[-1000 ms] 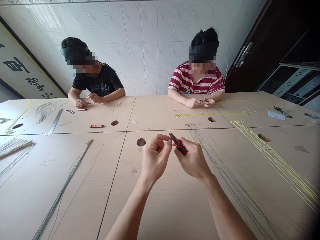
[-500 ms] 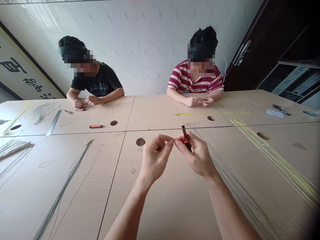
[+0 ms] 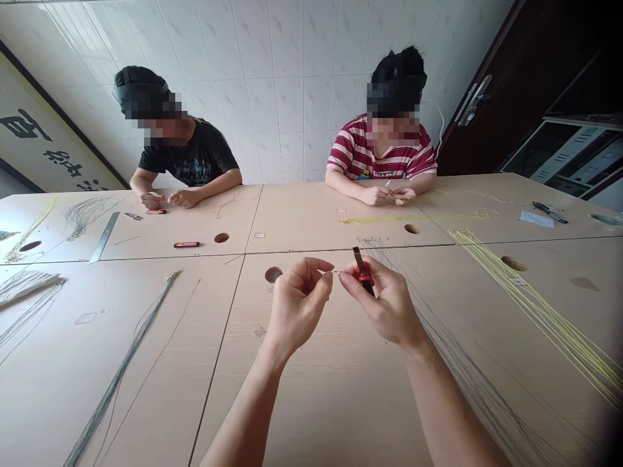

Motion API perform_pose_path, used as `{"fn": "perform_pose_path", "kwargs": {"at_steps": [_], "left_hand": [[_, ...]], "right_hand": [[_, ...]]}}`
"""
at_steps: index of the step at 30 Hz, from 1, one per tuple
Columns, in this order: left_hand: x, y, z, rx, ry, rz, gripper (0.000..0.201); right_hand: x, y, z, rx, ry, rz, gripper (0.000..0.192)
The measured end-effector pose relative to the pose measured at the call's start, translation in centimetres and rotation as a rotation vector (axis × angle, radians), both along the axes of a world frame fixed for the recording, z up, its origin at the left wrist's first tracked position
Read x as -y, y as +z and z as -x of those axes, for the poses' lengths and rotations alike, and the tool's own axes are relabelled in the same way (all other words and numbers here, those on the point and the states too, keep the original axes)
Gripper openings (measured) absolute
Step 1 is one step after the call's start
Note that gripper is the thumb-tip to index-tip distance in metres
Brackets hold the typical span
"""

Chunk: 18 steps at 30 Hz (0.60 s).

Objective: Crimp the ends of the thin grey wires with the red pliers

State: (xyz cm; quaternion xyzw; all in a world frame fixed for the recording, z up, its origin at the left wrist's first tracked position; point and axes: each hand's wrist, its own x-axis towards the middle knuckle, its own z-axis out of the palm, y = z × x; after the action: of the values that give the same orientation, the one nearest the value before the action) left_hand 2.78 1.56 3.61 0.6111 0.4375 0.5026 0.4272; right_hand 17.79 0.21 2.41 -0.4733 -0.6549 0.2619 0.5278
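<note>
Surface: pale wooden table (image 3: 341, 402), white tiled wall beyond.
Left hand (image 3: 296, 308): pinching a thin wire end, too fine to see clearly.
Right hand (image 3: 387, 305): gripping small red-handled pliers (image 3: 363, 269), raised above the near table.
Change: both hands barely shifted since half a second ago; pliers remain upright.
Room: bare tabletop near; grey wire bundle (image 3: 462, 370) right; round cable hole (image 3: 273, 274) just left.

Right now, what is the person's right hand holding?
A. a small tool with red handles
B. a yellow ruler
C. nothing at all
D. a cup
A: the right hand grips a small tool with red handles, its dark tip pointing up, close to the left hand above the table.
</note>
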Motion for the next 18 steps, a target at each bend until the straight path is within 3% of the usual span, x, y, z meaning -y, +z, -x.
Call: {"fn": "perform_pose_path", "kwargs": {"at_steps": [18], "left_hand": [[-0.02, 0.23, 0.13, 0.000, -0.016, 0.051, 0.011]], "right_hand": [[0.18, 0.13, 0.10, 0.018, 0.019, 0.019, 0.018]]}}
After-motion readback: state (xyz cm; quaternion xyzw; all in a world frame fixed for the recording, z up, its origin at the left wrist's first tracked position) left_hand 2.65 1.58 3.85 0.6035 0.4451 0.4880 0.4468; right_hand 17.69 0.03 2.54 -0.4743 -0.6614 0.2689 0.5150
